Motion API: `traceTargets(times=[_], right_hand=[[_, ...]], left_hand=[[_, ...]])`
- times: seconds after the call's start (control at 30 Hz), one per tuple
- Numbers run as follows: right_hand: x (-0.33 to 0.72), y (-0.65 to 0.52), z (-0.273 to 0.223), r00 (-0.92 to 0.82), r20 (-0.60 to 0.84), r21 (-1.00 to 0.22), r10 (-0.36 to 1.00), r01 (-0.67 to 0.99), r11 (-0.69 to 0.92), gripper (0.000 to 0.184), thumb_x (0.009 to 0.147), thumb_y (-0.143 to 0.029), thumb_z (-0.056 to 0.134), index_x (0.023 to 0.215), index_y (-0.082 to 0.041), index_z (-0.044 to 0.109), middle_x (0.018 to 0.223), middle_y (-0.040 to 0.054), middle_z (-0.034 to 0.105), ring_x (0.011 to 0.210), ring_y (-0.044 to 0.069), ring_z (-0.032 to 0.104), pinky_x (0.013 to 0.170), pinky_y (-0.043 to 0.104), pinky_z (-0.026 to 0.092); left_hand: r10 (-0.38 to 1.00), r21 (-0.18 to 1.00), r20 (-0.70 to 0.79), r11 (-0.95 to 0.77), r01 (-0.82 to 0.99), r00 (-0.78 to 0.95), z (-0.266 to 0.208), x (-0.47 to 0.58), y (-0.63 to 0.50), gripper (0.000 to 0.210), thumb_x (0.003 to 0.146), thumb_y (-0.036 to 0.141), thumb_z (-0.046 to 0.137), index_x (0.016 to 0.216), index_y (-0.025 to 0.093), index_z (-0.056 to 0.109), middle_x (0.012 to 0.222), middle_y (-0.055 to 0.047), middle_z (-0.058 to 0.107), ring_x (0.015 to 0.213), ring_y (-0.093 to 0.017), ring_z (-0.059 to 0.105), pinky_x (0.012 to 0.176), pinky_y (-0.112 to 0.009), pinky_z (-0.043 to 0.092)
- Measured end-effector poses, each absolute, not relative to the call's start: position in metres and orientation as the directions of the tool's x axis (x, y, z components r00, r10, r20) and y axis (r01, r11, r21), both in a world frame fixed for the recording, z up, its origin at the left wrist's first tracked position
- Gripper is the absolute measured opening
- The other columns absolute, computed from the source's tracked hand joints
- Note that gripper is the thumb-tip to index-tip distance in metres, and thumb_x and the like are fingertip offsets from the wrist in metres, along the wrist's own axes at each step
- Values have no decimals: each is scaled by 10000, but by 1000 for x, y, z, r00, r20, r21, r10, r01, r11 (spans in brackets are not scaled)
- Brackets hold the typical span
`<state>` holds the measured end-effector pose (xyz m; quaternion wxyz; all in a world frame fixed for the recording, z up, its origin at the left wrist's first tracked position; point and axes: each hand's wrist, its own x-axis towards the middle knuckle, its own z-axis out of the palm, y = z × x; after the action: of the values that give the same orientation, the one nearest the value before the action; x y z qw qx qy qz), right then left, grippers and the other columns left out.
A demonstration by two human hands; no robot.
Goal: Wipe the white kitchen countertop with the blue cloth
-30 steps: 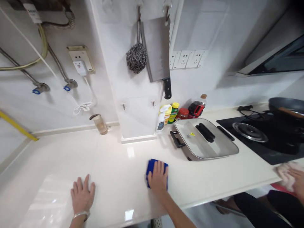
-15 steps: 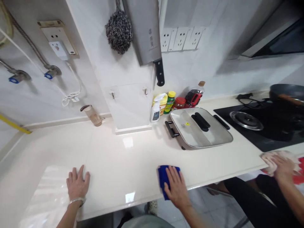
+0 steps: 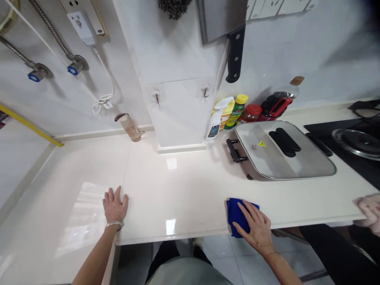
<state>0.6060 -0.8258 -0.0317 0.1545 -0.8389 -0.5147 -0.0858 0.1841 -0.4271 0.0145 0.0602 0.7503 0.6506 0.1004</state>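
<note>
My left hand (image 3: 115, 206) lies flat on the white countertop (image 3: 178, 186), fingers spread, with a bracelet at the wrist and nothing held. Near the counter's front edge, my right hand (image 3: 257, 227) presses on a folded blue cloth (image 3: 236, 215), fingers over its right part. The cloth's lower corner reaches the edge. Behind that hand stands a rectangular electric pan (image 3: 287, 158) with a glass lid and black handles.
A spray bottle (image 3: 215, 122), other bottles and a red-lidded jar (image 3: 251, 114) line the wall. A cup (image 3: 129, 128) stands further left. Above hangs a cleaver (image 3: 234, 55). At right are a cooktop (image 3: 356, 138) and another person's blurred hand (image 3: 371, 209).
The camera view has shifted, so most things appear further right and higher. My hands keep about the same places on the counter. The other person's hand has come nearer the pan.
</note>
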Motion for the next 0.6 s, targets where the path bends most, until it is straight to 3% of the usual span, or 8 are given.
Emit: traceTargets(times=[0.13,0.37,0.6], right_hand=[[565,-806,-26,450,309,-177,838,893,-414,656,928,-574,463,1497,-255,385,1540,103,422,1385,316,396,1054,507,326],[472,-749,-15,263,249,-207,932,955,-214,717,900,-570,544,1517,-260,351,1587,121,331,1423,339,331,1117,546,266],[366,-664,0,104,134,-348,986,936,-52,773,904,-600,538,1550,-271,270,1633,134,217,1473,363,209,1159,621,189]], left_hand=[[973,214,148,-207,955,178,10,183,-429,589,965,457,356,1482,187,437,1622,-205,257,1515,-389,156,1194,-591,196],[954,231,179,-280,932,242,3,179,-430,594,979,431,348,1494,142,413,1626,-245,208,1517,-427,89,1178,-653,170],[924,257,243,-356,899,296,-7,170,-427,587,984,420,352,1486,125,421,1636,-242,176,1520,-429,43,1180,-665,138]])
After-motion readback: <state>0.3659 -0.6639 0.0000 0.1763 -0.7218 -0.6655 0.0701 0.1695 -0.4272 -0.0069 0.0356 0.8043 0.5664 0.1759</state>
